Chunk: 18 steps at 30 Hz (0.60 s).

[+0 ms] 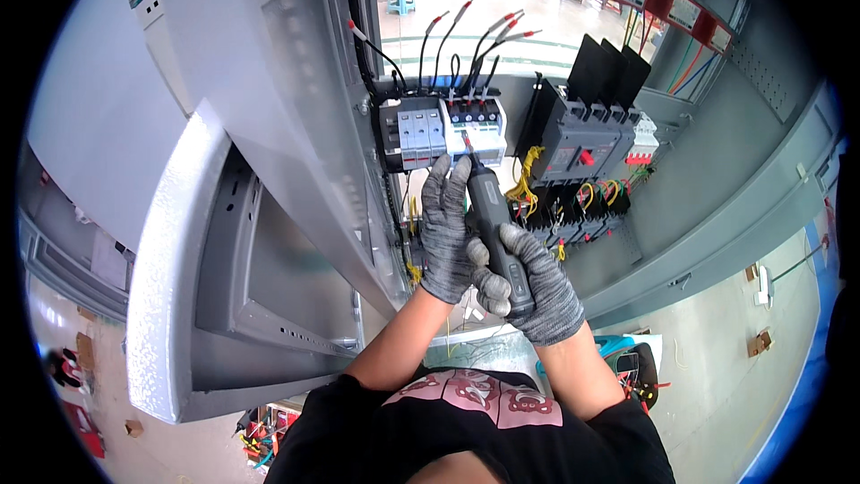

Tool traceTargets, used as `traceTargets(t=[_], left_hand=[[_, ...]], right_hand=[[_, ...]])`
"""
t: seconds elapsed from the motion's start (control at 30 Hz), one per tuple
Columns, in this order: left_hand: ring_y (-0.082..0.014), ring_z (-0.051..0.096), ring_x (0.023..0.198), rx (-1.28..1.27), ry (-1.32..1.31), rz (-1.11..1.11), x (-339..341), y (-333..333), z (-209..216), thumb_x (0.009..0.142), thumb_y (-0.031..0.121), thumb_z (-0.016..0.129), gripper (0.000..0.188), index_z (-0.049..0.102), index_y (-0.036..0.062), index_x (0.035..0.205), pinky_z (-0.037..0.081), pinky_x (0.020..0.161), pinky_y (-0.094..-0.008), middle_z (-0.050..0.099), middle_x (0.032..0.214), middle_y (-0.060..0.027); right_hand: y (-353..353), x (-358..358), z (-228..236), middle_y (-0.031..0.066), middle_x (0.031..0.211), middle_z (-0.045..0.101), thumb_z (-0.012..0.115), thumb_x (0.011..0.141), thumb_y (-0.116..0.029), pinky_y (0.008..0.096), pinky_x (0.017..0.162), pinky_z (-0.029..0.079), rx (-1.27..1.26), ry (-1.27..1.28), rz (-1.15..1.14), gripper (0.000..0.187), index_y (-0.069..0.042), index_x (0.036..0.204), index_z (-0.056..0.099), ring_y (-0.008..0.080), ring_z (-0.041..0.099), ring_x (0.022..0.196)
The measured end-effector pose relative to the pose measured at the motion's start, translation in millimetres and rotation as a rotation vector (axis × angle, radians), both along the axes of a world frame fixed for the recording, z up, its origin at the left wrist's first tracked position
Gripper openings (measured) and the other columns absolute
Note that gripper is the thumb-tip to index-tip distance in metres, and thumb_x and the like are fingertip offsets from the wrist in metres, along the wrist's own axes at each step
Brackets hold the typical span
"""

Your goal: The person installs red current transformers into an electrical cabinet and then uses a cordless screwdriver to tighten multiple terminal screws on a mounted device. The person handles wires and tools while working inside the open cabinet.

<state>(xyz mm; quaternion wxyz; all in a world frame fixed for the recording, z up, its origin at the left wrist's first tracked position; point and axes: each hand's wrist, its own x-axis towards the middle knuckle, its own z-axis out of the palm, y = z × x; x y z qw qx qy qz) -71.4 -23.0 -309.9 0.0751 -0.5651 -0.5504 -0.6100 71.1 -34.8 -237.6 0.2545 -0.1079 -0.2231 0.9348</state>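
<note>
My right hand (545, 294), in a grey knit glove, is wrapped round a black electric screwdriver (498, 224). The tool points up and slightly left, its tip over the front of a white contactor-like device (475, 142). Short black wires with red sleeves enter that device's upper terminals. Left of the tool is my left hand (442, 233), gloved the same way. Its fingers stretch upward, the tips at the lower edge of the device and close beside the screwdriver's nose. Whether they touch the tool is hard to tell. A row of pale grey modular units (420, 136) sits directly left of the device.
A large grey circuit breaker (582, 142) with black barrier plates stands right, yellow wires (527, 181) beside it. Loose black wires (473, 45) stick up behind the device. A grey cabinet frame (296, 125) rises at left. A blue stool (400, 0) stands beyond.
</note>
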Motion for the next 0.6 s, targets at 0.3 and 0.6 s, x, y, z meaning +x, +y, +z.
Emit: traceTargets(t=[0.3, 0.6], left_hand=[[-0.0349, 0.037, 0.132, -0.066, 0.016, 0.008, 1, -11, 16, 0.082, 0.013, 0.06, 0.064, 0.04, 0.0201, 0.142, 0.032, 0.109, -0.0428, 0.034, 0.142, -0.0179], [-0.0294, 0.028, 0.138, -0.037, 0.0, -0.029, 4, -14, 15, 0.085, 0.028, 0.056, 0.063, 0.037, 0.012, 0.143, 0.023, 0.114, -0.0433, 0.035, 0.146, -0.0127]], right_hand=[[-6, -3, 1, 0.0139, 0.101, 0.053, 0.055, 0.087, -0.011, 0.0244, 0.042, 0.048, 0.085, 0.104, -0.054, 0.048, -0.001, 0.13, 0.035, 0.0137, 0.053, 0.059], [-5, -3, -2, 0.0104, 0.103, 0.055, 0.055, 0.091, -0.011, 0.0264, 0.044, 0.05, 0.032, 0.144, -0.003, 0.043, -0.007, 0.131, 0.04, 0.0153, 0.058, 0.063]])
